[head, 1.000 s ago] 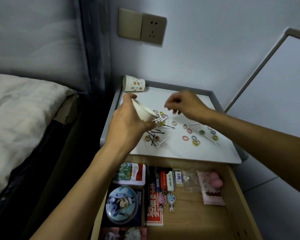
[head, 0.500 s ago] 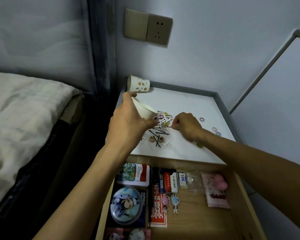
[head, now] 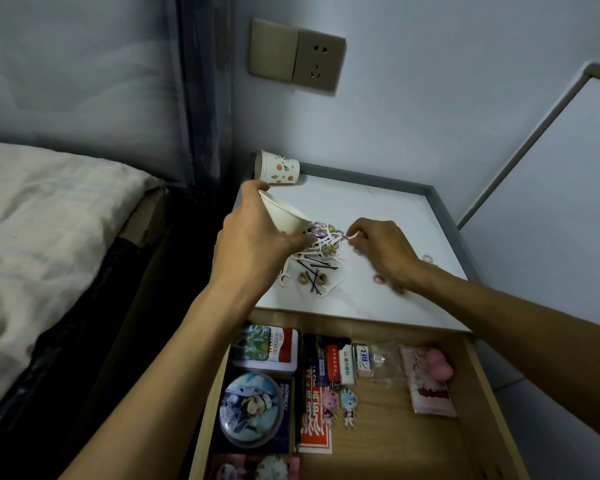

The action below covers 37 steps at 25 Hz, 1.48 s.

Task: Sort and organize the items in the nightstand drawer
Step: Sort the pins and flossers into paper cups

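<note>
My left hand point(head: 253, 244) grips a white paper cup point(head: 284, 214) tipped on its side over the nightstand top point(head: 378, 209), its mouth facing a pile of hair ties and white floss picks point(head: 321, 239). Opposite the cup, my right hand point(head: 383, 251) pinches a small item at the pile's right edge. Black bobby pins and two tan rings point(head: 314, 275) lie just in front of the pile. A few loose hair ties point(head: 379, 279) lie by my right wrist. The open wooden drawer point(head: 482, 393) below holds a tin, a round badge, lighters, keychains and a pink packet.
A second, patterned paper cup point(head: 277, 167) lies on its side at the back left corner of the nightstand. A bed point(head: 49, 216) stands to the left. A wall socket point(head: 297, 57) sits above, and a raised grey rim point(head: 445, 216) runs along the top's right side.
My right hand came down from above the scattered hair ties and swept left to the pile at the cup's mouth. The ties are now gathered there. The left hand kept the cup tilted.
</note>
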{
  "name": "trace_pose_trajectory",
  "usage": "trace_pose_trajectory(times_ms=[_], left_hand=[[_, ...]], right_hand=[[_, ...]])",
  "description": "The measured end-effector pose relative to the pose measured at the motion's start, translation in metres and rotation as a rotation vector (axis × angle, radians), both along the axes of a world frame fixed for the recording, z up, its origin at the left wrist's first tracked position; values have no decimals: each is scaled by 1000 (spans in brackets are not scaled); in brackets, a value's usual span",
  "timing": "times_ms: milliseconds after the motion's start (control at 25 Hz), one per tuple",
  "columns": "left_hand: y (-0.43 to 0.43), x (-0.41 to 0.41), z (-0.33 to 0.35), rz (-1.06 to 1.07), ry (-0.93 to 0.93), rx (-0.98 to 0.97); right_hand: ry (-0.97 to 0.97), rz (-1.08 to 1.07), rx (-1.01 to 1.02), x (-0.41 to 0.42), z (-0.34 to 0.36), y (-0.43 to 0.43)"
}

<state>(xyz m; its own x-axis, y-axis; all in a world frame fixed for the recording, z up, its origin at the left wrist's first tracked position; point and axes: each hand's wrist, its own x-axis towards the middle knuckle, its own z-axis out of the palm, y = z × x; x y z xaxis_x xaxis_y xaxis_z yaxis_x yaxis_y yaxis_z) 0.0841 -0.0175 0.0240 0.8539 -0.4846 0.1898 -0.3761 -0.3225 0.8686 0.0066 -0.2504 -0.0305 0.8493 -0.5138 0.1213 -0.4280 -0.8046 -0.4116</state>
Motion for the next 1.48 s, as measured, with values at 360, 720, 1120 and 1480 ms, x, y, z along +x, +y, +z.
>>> trace_pose_trajectory(times_ms=[360, 720, 1120, 1480], left_hand=[[1, 1, -1, 9, -2, -3], [1, 0, 0, 10, 6, -12], [-3, -6, 3, -15, 10, -8], [-7, -8, 2, -19, 18, -6]], right_hand=[[173, 293, -219, 20, -14, 24], [181, 224, -402, 13, -31, 28], [10, -42, 262, -2, 0, 8], [-78, -219, 324, -12, 6, -9]])
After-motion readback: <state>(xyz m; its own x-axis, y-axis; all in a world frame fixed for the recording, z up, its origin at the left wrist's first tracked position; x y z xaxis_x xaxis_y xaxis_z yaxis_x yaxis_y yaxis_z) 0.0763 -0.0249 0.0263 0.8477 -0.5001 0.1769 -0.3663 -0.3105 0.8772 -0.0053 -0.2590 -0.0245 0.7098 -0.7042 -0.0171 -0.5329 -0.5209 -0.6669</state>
